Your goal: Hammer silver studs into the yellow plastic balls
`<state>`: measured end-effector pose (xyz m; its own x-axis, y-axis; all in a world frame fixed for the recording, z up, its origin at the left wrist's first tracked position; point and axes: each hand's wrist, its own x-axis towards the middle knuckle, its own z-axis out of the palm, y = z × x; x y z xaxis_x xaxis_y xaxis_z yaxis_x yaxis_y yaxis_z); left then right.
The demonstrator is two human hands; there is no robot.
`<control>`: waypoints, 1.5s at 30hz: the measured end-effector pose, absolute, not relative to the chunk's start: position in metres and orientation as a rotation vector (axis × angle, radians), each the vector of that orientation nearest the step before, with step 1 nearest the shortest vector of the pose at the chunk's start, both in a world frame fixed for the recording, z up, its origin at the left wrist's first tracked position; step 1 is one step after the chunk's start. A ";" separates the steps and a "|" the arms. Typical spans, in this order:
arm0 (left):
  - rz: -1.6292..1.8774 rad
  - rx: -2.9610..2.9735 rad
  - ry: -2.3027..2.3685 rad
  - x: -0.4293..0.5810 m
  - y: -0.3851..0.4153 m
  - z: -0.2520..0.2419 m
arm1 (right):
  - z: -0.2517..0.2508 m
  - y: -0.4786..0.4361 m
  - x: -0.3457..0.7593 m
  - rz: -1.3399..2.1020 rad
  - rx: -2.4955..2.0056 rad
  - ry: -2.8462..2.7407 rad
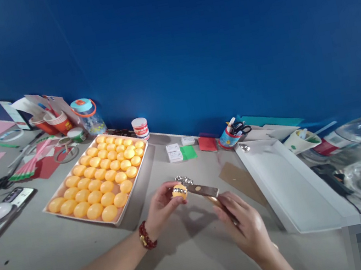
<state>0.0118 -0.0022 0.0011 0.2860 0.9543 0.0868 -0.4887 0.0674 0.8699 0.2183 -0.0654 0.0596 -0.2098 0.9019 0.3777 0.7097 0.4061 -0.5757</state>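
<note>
My left hand (165, 204), with a dark red bead bracelet (146, 235) at the wrist, pinches an orange ball (180, 192) that has a row of silvery pieces across it. My right hand (244, 221) is wrapped round the handle of a tool with a flat, dark metal head (203, 190). The head points left and ends close beside the ball; whether they touch is unclear. Just behind the ball lies a small cluster of shiny silvery pieces (184, 180). Left of my hands, a shallow white box (121, 216) holds several rows of orange balls.
A long white tray (302, 192) lies at the right, near a plastic bottle (358, 134). Small white boxes (174, 154) and a blue cup with scissors (228, 138) stand by the blue wall. A scale (6, 217) and black scissors (0, 183) are at the left.
</note>
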 end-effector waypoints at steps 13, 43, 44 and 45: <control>1.189 0.996 0.598 0.012 -0.002 0.000 | 0.057 -0.065 0.215 0.380 -1.369 -2.042; 1.157 0.941 0.620 0.012 -0.003 -0.001 | 0.058 -0.066 0.213 0.269 -1.390 -2.051; 1.150 0.936 0.622 0.012 -0.003 -0.002 | 0.058 -0.066 0.213 0.266 -1.394 -2.045; 1.144 0.930 0.623 0.012 -0.003 -0.002 | 0.057 -0.067 0.213 0.265 -1.398 -2.036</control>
<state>0.0119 -0.0033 -0.0024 0.3180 0.9473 0.0387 -0.4813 0.1261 0.8674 0.2127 -0.0666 0.0573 -0.2243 0.8916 0.3933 0.7610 0.4124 -0.5008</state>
